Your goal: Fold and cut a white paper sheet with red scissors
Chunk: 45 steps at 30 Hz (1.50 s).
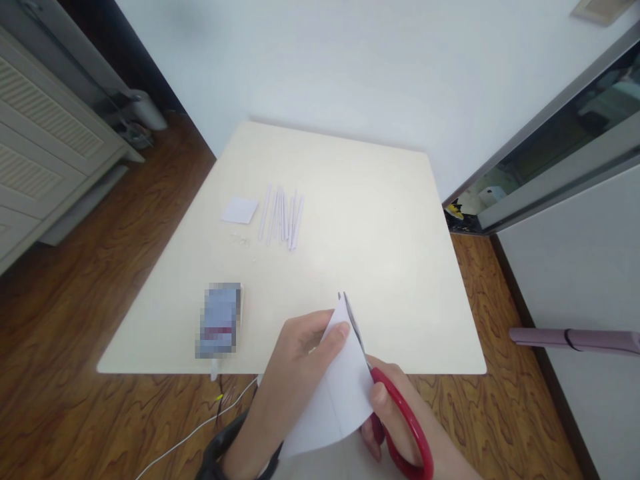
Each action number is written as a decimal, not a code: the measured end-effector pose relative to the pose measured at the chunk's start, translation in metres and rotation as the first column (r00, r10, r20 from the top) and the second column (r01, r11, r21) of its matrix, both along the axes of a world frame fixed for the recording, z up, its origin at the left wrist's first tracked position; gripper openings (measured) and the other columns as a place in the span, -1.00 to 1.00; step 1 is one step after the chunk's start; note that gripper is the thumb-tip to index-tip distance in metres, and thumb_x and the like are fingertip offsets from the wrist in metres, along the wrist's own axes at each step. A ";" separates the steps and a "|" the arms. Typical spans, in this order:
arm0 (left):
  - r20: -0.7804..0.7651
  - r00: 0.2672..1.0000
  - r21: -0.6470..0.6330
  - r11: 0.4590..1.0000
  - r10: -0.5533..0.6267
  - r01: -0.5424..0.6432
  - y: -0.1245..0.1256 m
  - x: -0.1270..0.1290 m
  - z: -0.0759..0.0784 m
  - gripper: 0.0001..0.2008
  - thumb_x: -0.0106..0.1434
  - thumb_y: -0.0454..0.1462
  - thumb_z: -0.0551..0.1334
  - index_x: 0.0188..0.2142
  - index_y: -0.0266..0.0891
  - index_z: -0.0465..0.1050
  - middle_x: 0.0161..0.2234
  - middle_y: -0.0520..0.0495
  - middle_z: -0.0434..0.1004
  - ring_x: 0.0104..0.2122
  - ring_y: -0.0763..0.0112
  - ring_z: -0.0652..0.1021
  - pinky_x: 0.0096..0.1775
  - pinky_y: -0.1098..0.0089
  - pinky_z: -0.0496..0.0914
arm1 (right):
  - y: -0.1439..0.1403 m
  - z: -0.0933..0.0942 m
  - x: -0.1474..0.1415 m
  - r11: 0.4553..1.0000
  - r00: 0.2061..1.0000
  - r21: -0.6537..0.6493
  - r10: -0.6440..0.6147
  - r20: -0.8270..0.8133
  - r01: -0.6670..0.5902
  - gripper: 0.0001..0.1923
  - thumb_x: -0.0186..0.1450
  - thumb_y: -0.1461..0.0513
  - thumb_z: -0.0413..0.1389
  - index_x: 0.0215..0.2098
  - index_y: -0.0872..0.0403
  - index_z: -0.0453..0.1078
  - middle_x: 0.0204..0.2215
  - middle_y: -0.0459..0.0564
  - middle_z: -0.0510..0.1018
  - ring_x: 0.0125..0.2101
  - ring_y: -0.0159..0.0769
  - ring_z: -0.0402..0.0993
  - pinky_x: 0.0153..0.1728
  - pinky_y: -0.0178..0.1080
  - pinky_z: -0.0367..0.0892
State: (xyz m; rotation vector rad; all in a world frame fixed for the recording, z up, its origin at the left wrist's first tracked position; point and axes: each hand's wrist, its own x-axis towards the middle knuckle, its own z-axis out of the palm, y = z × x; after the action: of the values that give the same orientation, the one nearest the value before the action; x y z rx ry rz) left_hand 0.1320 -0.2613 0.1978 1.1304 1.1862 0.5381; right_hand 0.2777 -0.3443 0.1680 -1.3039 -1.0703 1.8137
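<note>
Left hand [295, 363] pinches a sheet of white paper [337, 393] near its upper tip, thumb on top and fingers curled beneath, closed firmly on the sheet. Right hand [395, 420] is closed through the red handles of a pair of scissors [395, 407], fingers wrapped in the loops. Its dark blades run up along the right edge of the paper, their tips reaching just past the paper's top point; the blades look nearly closed against that edge. The paper is held in the air over the near edge of a pale cream table [380, 253], tilted with its pointed end away from the person and its rounded lower edge towards them.

Further out on the tabletop, to the left, lies a small blurred blue and white box [219, 320] near the front edge. Beyond it, well apart from the hands, a row of thin white paper strips [281, 217] lies side by side, with a small white paper square [240, 210] just beside them on the left and a few tiny scraps [241, 239] below. A dark strap circles the left wrist. A white cable [200, 430] trails across the wooden floor [75, 333] under the table's near edge.
</note>
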 end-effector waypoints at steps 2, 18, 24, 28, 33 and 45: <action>0.016 1.000 0.013 1.000 0.004 -0.004 0.000 -0.001 -0.001 -0.69 0.23 -0.20 0.12 -0.61 -0.24 0.21 -0.65 0.11 0.17 -0.64 0.54 0.22 -0.66 0.55 0.10 | -0.001 0.001 0.001 1.000 1.000 0.010 -0.004 0.008 0.003 -0.52 0.33 -0.13 -0.15 -0.27 0.09 0.28 -0.65 -0.19 0.26 -0.67 -0.47 0.17 -0.63 -0.41 0.12; -0.133 0.990 0.263 0.965 0.049 -0.013 0.003 0.002 0.002 -0.66 0.26 -0.25 0.01 -0.63 -0.20 0.01 -0.64 0.11 0.02 -0.60 0.51 0.16 -0.57 0.48 0.11 | -0.008 0.008 0.004 0.998 0.999 -0.054 -0.033 0.003 0.033 -0.59 0.36 -0.08 -0.13 -0.25 0.08 0.23 -0.57 -0.18 0.25 -0.59 -0.45 0.18 -0.53 -0.37 0.15; -0.103 0.994 0.202 0.978 -0.039 0.059 0.002 0.002 -0.004 -0.66 0.27 -0.23 0.03 -0.63 -0.21 0.07 -0.63 0.11 0.06 -0.60 0.51 0.18 -0.59 0.49 0.10 | 0.003 0.021 0.007 0.999 0.989 -0.043 -0.023 0.146 0.030 -0.60 0.36 -0.08 -0.14 -0.27 0.04 0.29 -0.44 -0.09 0.35 -0.47 -0.35 0.29 -0.47 -0.34 0.22; -0.096 0.992 0.146 0.985 -0.079 0.092 0.003 0.005 -0.006 -0.63 0.28 -0.20 0.03 -0.64 -0.21 0.06 -0.64 0.11 0.03 -0.62 0.51 0.15 -0.63 0.49 0.06 | 0.009 0.027 0.008 1.000 0.978 -0.005 -0.014 0.208 0.015 -0.60 0.36 -0.07 -0.13 -0.22 0.02 0.35 -0.34 -0.05 0.41 -0.34 -0.27 0.32 -0.34 -0.31 0.27; -0.102 0.992 0.117 0.989 -0.074 0.086 0.003 0.006 -0.004 -0.63 0.29 -0.19 0.03 -0.64 -0.20 0.03 -0.64 0.11 0.01 -0.62 0.51 0.14 -0.62 0.49 0.04 | 0.013 0.031 0.005 0.999 0.995 -0.015 -0.033 0.094 0.035 -0.63 0.38 -0.03 -0.12 -0.06 -0.04 0.36 -0.29 -0.07 0.47 -0.29 -0.26 0.35 -0.30 -0.30 0.28; -0.117 0.989 0.129 0.986 -0.087 0.102 0.004 0.007 -0.005 -0.63 0.29 -0.21 0.03 -0.63 -0.20 0.01 -0.64 0.11 0.03 -0.63 0.51 0.15 -0.63 0.48 0.04 | 0.010 0.022 0.006 0.999 0.985 -0.005 -0.052 0.166 0.054 -0.65 0.38 -0.02 -0.12 -0.33 0.02 0.30 -0.43 -0.08 0.36 -0.42 -0.33 0.28 -0.42 -0.34 0.25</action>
State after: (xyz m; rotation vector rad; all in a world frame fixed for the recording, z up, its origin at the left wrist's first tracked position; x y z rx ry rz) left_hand 0.1387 -0.2577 0.1928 1.3403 1.1987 0.4932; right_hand 0.2835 -0.3344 0.1900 -1.4963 -1.1046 1.6962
